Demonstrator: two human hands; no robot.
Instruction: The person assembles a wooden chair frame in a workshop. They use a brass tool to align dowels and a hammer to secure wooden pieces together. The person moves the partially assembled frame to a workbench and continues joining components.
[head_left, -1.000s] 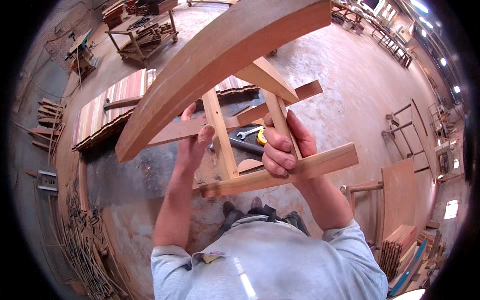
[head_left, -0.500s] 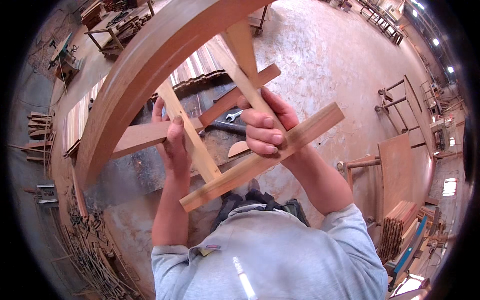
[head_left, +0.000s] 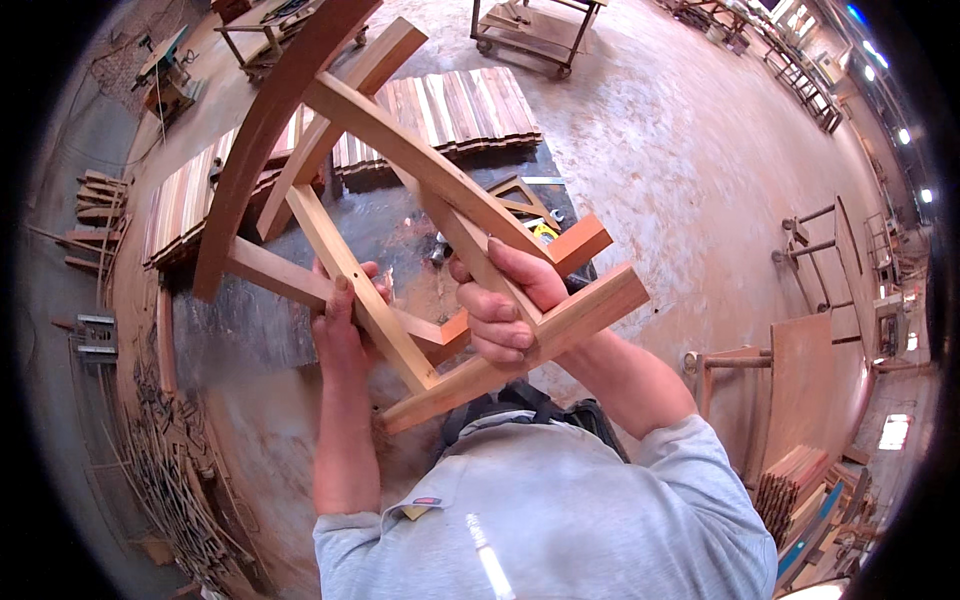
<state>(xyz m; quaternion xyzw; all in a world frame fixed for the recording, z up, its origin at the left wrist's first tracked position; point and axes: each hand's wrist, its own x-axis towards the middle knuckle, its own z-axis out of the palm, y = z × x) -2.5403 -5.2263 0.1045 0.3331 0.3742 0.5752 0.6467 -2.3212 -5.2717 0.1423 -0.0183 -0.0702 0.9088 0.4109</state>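
I hold a wooden frame point(head_left: 428, 165), perhaps part of a chair, tilted in the air above a dark worktable point(head_left: 255, 325). A curved rail point(head_left: 262, 125) forms its far left side, and straight bars join it. My left hand point(head_left: 340, 325) is closed round the bars on the left, its thumb resting on a slim crossbar point(head_left: 350, 270). On the other side, my right hand point(head_left: 505, 305) wraps round the slanting bar point(head_left: 475, 245) close to the near end bar point(head_left: 520, 350). Some of the left fingers are hidden behind the wood.
Rows of wooden slats point(head_left: 455, 110) lie across the table's far part. A yellow tape measure point(head_left: 545, 233) and a triangular wooden piece point(head_left: 522, 200) lie at its right. Wheeled carts point(head_left: 535, 40) stand beyond, a plywood panel point(head_left: 800, 385) at right, scrap sticks point(head_left: 190, 480) at lower left.
The frame has tipped and turned in my hands. Its curved rail has swung away from me to the upper left, uncovering more slats and table. Both hands keep their hold.
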